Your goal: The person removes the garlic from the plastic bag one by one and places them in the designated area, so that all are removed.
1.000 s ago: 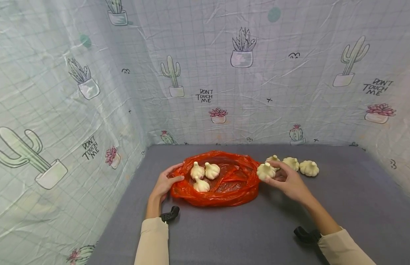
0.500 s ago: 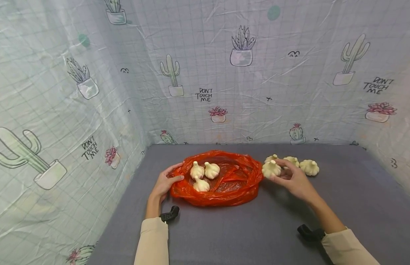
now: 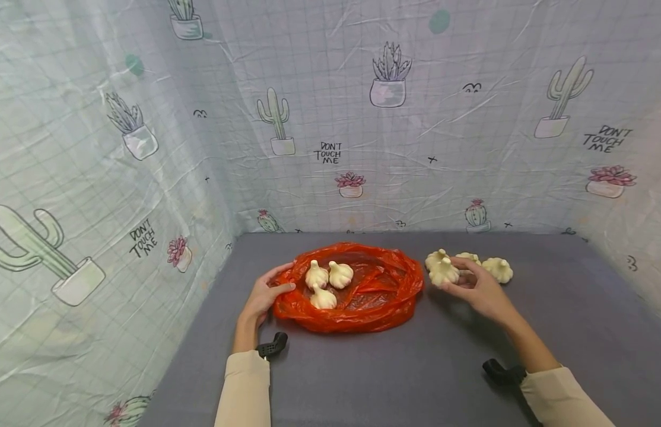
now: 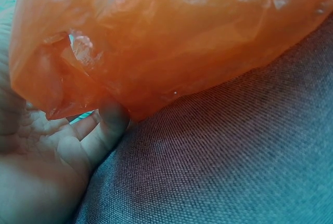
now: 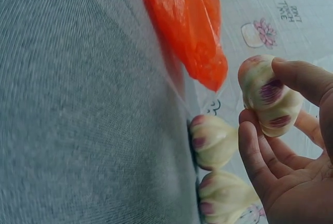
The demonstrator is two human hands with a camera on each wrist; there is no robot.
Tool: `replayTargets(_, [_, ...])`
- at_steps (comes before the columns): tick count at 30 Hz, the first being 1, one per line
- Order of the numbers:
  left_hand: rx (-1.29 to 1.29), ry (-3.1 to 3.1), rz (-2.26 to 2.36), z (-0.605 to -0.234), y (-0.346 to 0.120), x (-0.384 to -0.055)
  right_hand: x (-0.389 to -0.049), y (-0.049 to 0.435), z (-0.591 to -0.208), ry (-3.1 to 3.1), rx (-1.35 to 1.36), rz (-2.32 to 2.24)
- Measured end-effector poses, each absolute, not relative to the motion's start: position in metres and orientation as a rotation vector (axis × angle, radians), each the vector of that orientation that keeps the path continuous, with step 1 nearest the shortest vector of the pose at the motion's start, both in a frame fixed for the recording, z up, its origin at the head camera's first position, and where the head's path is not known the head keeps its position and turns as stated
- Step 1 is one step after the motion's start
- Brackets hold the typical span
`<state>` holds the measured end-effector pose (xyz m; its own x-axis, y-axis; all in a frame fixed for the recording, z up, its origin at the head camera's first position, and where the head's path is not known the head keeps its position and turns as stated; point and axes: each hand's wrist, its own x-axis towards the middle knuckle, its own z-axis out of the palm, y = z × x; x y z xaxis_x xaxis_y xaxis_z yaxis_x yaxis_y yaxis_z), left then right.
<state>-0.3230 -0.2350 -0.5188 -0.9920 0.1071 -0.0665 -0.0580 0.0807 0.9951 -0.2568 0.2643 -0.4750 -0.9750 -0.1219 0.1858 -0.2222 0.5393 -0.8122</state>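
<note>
My left hand (image 3: 263,296) holds the left rim of a crumpled red plastic bag (image 3: 346,323), thumb over the edge. In the left wrist view, fingers (image 4: 106,130) lie against the bag's thin side, partly hidden by it. The bag lies with its mouth open upward, and three garlic bulbs (image 3: 340,276) sit in its left part. To the right of the bag, my right hand (image 3: 485,293) pinches another garlic bulb (image 3: 444,273) between thumb and fingertips. The right wrist view shows purple streaks on this held bulb (image 5: 270,96), raised beside the bag's edge.
Behind the right hand, three more garlic bulbs (image 3: 498,270) stand in a row on the grey cloth-covered table (image 3: 373,379); the hand partly covers the middle one. A curtain printed with cacti (image 3: 389,148) hangs along the back and left sides.
My right hand has moved a little to the right with its garlic bulb, away from the bag's right edge. The left hand and the bag stay in place.
</note>
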Motion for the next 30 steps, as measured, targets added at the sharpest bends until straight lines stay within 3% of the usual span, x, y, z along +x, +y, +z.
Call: replayTargets(30, [0.061,2.218,2.046,-0.519,-0.235,-0.323,-0.267,0.278,-0.496,-2.809,0.326,1.291])
